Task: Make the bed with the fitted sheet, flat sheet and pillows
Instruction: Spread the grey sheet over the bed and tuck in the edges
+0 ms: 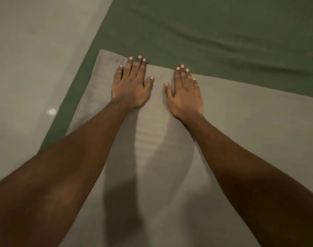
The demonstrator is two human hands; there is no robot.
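A grey-beige flat sheet [241,122] lies spread over a dark green fitted sheet [205,32] that covers the bed. Its far edge runs across the middle of the view, with a corner at the upper left. My left hand [130,86] lies flat on the grey sheet near that corner, fingers straight, fingertips at the sheet's edge. My right hand [185,93] lies flat beside it, palm down, fingertips also at the edge. Both forearms reach in from the bottom. No pillow is in view.
A pale glossy floor [27,68] lies along the bed's left side, with a bright light reflection on it. The green sheet shows soft wrinkles at the upper right. The bed's left edge runs diagonally from top centre to lower left.
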